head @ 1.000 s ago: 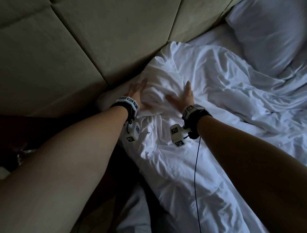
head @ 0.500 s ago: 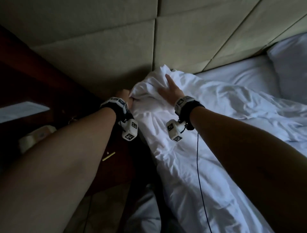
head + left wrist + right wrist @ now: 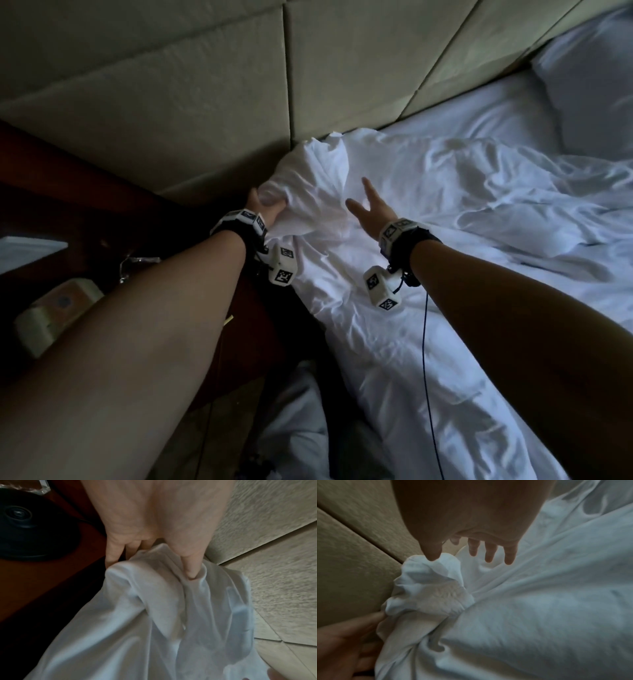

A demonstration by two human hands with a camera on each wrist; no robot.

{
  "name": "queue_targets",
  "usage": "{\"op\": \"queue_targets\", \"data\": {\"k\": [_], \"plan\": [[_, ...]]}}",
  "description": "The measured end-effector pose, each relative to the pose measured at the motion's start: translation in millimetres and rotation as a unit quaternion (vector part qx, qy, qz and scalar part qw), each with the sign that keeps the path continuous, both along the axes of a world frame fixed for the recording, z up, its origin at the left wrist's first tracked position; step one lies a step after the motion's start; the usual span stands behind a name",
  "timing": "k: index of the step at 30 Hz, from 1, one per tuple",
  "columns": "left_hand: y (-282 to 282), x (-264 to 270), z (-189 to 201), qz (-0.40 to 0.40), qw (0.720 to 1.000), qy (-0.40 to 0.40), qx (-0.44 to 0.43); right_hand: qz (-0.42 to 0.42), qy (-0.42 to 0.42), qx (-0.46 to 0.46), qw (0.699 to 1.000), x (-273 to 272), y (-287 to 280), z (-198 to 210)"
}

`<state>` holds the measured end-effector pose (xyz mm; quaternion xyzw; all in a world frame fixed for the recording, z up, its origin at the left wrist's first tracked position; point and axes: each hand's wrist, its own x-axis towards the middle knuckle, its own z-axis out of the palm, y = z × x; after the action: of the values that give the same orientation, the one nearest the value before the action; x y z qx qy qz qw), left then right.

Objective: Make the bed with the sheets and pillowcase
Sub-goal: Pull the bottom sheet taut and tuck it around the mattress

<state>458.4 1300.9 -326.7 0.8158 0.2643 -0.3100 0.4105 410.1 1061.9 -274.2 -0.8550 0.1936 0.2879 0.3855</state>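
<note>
One hand point(image 3: 265, 209) grips sheet point(image 3: 308, 192) — thumb on top.

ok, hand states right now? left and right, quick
Left hand: gripping the bunched corner of the white sheet by the headboard.
Right hand: open, fingers spread over the sheet, holding nothing.

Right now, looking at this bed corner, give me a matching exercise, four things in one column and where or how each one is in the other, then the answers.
Things:
1. left hand
2. right hand
3. pillow
4. padded headboard

States or places:
A. far right, at the head of the bed
B. fingers spread, holding nothing
C. gripping the bunched sheet corner
D. beige panels behind the bed

Pairs: 1-C, 2-B, 3-A, 4-D
</note>
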Motion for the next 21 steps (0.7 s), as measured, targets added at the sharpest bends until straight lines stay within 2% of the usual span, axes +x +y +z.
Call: {"op": "queue_targets", "data": {"k": [6,11,14,19,21], "plan": [[-8,-20,-9,0.022,0.999,0.036,0.019,0.010,-0.011,-0.056,0.998,-39,-15,-10],[-13,-53,-5,-0.047,0.995,0.073,0.041,0.009,-0.006,-0.077,0.997,-86,-20,-13],[-17,-79,-6,-0.072,0.996,0.041,0.022,0.002,-0.014,-0.091,0.996,-121,-22,-16],[-21,-121,-35,-0.108,0.993,0.037,0.024,-0.035,-0.024,-0.118,0.992,-199,-27,-9],[-35,-143,-17,-0.139,0.989,0.037,0.018,-0.052,-0.012,-0.140,0.989,-234,-30,-8]]}}
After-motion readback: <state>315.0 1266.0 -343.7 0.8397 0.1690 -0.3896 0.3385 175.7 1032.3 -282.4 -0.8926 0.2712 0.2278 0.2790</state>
